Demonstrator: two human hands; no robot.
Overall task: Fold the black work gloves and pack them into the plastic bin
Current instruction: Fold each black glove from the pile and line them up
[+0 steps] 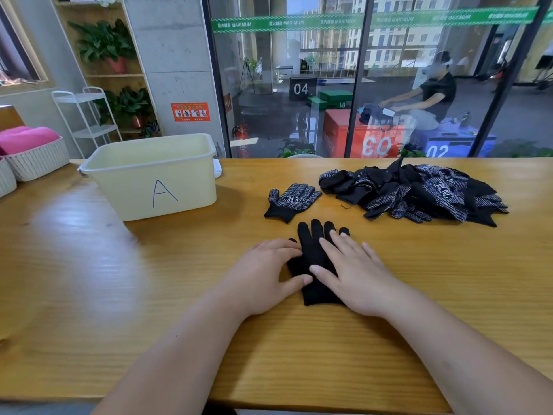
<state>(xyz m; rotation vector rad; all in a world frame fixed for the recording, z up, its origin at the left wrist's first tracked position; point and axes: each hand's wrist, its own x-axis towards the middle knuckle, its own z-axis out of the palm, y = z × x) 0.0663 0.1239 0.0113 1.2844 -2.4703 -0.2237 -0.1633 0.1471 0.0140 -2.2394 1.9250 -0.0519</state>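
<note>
- Glossy wooden surface [119, 295]; glass wall [299, 85] behind it.
- One pale yellow plastic bin [155, 187] marked "A", far left.
- One plain black knit glove [314, 250] flat, near centre; left hand [263, 274] and right hand [356, 277] press it, fingers released, grasping nothing.
- One white-dotted black glove [291, 200] lies just beyond.
- One heap of black work gloves [419, 193] at right; count unclear.

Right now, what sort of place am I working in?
Probably a gym or fitness studio: numbered boxes marked 04, 03 and 02 stand behind the glass wall, whose green strip reads MAXIMUM. The work is at a wooden table with a plastic bin and black gloves.
</note>
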